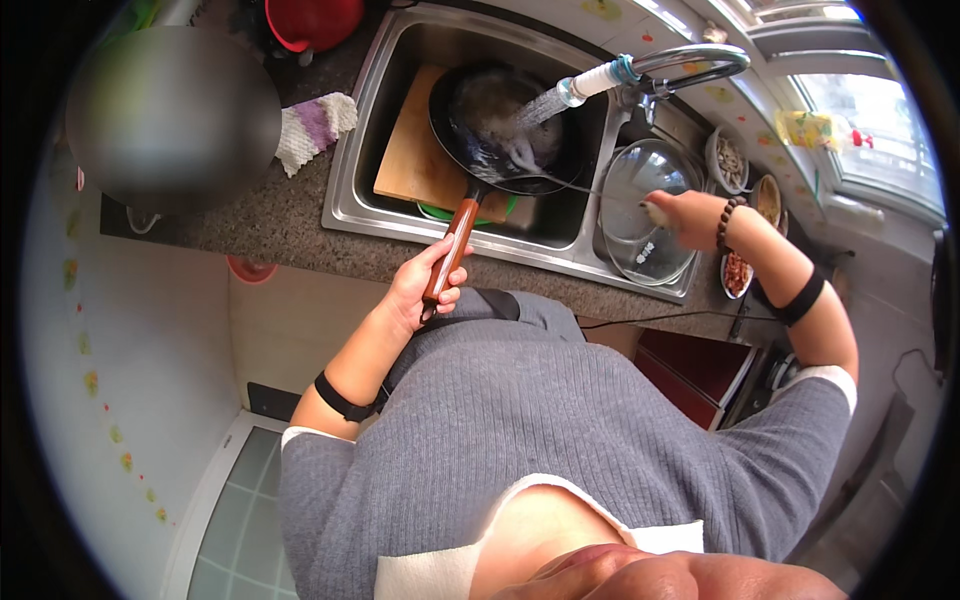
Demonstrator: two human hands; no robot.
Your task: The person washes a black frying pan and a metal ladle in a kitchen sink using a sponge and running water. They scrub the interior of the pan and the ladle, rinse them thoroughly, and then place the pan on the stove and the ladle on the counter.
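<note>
My left hand (424, 283) is wrapped around the brown wooden handle of a black wok (454, 150). The wok rests in the large bowl of a stainless steel sink (349, 176), over a wooden cutting board (401, 161). Water streams from the white faucet extension (592, 84) into cloudy, foamy water in the wok. My right hand (686, 219), slightly blurred, grips a thin metal-handled utensil (570, 185) that reaches into the wok. Its head is too hidden by foam to name. Beneath my right hand, a glass lid (641, 176) covers part of the smaller sink bowl.
Right of the sink stand a bowl of pale sliced food (729, 159) and a dish of reddish chopped food (736, 274). A white and purple cloth (315, 127) lies on the speckled counter (259, 202) at left. Behind it is a red container (319, 22). Part of the upper left is blurred out.
</note>
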